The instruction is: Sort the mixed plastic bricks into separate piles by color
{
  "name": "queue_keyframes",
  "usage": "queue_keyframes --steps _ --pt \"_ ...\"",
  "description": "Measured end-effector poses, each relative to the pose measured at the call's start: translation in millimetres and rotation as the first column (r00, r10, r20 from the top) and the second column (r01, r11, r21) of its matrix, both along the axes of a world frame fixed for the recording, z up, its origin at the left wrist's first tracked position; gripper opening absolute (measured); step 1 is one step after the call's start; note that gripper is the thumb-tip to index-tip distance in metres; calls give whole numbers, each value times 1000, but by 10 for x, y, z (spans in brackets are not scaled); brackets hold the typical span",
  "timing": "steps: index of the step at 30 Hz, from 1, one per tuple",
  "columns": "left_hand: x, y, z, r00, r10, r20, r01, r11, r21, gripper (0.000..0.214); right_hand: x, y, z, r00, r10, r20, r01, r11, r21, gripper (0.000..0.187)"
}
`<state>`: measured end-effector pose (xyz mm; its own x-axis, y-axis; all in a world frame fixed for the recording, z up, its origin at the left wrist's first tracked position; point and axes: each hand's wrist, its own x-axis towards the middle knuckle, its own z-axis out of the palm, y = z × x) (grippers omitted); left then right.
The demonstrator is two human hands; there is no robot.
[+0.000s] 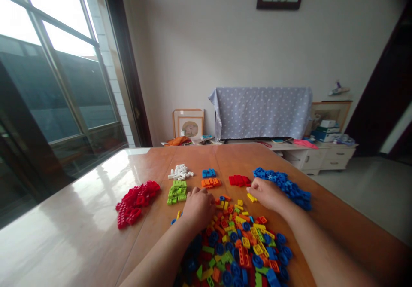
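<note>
My left hand (pixel 198 209) reaches over the upper left edge of a mixed pile of toy building bricks (pixel 244 242). Its fingers are bent downward and drawn together; what is between them is hidden. On the right, my right hand (pixel 265 192) has its fingers pinched at some small yellow bricks (pixel 251 197) on the table, beyond the pile. Red bricks (pixel 239 180) lie grouped just past those fingers. Close to my left hand are rows of lime green bricks (pixel 177 192) and orange bricks (pixel 211 182), with a few blue bricks (pixel 209 173) behind the orange ones.
A heap of red bricks (pixel 137 203) lies to the left, white bricks (pixel 180 172) at the back, and a blue brick heap (pixel 285 186) beside my right forearm. All rest on a glossy wooden table (pixel 96 218). Beyond it stands a low white cabinet (pixel 317 156).
</note>
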<state>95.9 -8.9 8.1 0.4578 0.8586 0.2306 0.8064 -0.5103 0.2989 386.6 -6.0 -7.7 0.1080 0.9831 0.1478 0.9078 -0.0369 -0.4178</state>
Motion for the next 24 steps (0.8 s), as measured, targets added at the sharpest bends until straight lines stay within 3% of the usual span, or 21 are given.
queue_keyframes --steps 6,12,18,24 --pt "-12 98 -94 999 52 17 -51 997 -60 13 -236 -71 65 984 164 -75 -159 985 63 24" --pt "2 115 -76 998 61 -26 -63 993 -95 13 -500 -196 141 933 339 -123 -327 939 112 21" --pt "-54 46 70 1000 8 22 -6 996 -88 13 -642 -275 213 885 440 -151 -420 895 150 13" --pt "21 -139 228 982 -150 114 149 989 16 14 -785 -395 305 823 521 -225 -513 853 99 18"
